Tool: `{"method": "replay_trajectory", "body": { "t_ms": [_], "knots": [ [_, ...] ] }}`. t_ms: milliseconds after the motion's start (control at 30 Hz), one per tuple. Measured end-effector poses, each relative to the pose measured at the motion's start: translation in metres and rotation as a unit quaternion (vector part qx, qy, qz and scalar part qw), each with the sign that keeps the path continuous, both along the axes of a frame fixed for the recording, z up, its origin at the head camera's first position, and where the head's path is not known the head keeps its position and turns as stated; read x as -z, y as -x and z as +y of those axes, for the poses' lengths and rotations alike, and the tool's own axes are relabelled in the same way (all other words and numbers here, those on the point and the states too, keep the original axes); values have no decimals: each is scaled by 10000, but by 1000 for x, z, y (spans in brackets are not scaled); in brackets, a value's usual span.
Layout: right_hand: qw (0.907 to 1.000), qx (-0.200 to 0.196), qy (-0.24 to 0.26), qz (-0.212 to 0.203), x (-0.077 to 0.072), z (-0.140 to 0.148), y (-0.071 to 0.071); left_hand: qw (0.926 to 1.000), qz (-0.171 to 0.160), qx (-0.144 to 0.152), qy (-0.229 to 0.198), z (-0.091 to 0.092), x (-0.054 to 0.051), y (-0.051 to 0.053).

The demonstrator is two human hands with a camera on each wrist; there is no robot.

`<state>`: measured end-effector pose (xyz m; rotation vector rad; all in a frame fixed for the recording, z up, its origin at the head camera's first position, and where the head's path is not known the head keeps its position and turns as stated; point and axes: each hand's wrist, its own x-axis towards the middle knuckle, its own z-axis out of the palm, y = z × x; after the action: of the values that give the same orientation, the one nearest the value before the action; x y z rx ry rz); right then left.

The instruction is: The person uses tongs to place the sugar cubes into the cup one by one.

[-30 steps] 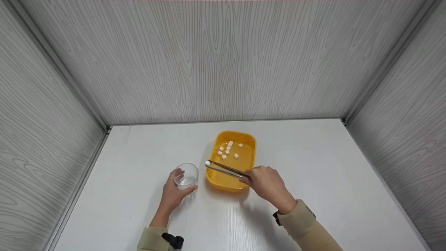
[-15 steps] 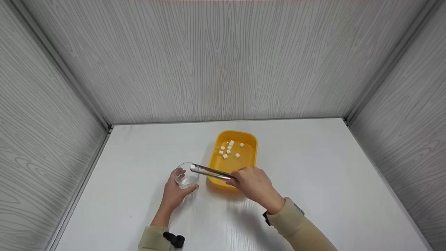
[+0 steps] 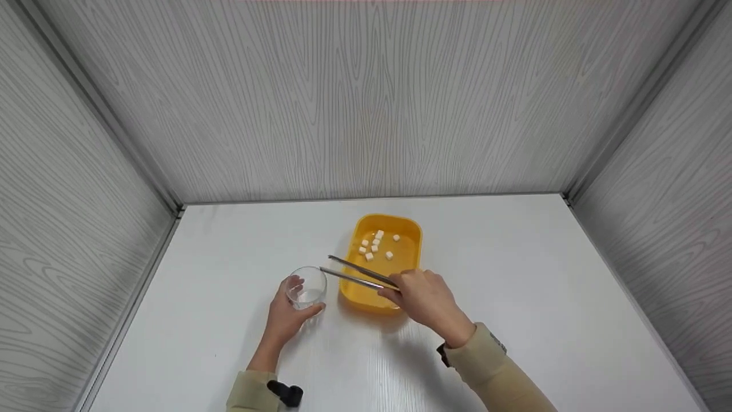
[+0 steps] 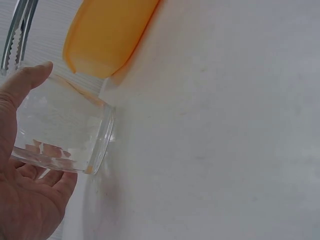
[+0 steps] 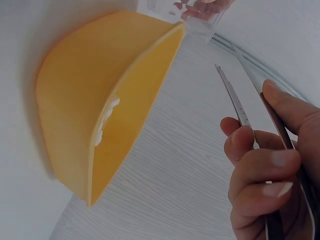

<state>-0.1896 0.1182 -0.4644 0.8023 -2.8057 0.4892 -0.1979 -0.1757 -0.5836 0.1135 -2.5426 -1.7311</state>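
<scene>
My right hand (image 3: 426, 303) grips the tongs (image 3: 354, 278), spread, nothing between them, near the glass (image 3: 309, 296) my left hand (image 3: 284, 320) holds. White cubes (image 3: 375, 248) sit in the yellow tray (image 3: 360, 294). Probably between pick-ups; next move likely needs tongs lined up on one cube.

The tabletop (image 3: 503, 257) is white and smooth, with a faint sheen toward its near side and soft shadows falling across it. A yellow tray (image 3: 407, 257) with rounded corners rests flat near its middle, the longer sides running roughly front to back. To the tray's left, near but apart, a clear glass (image 3: 307, 288) appears to stand base-down on the surface.
</scene>
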Motion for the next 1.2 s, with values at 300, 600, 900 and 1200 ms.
{"method": "replay_trajectory", "body": {
  "t_ms": [300,600,900,1200],
  "knots": [
    [9979,604,-148,-165,3,25,5,10000,42,-4,4,-1,1,-1],
    [9950,927,-340,-126,11,41,13,9998,183,51,-23,-1,0,-2],
    [9895,1267,-630,-294,20,49,21,9999,152,-39,38,1,1,-2],
    [9852,1385,-1011,-41,25,51,28,9998,184,-63,25,1,2,-1]
  ]
}}
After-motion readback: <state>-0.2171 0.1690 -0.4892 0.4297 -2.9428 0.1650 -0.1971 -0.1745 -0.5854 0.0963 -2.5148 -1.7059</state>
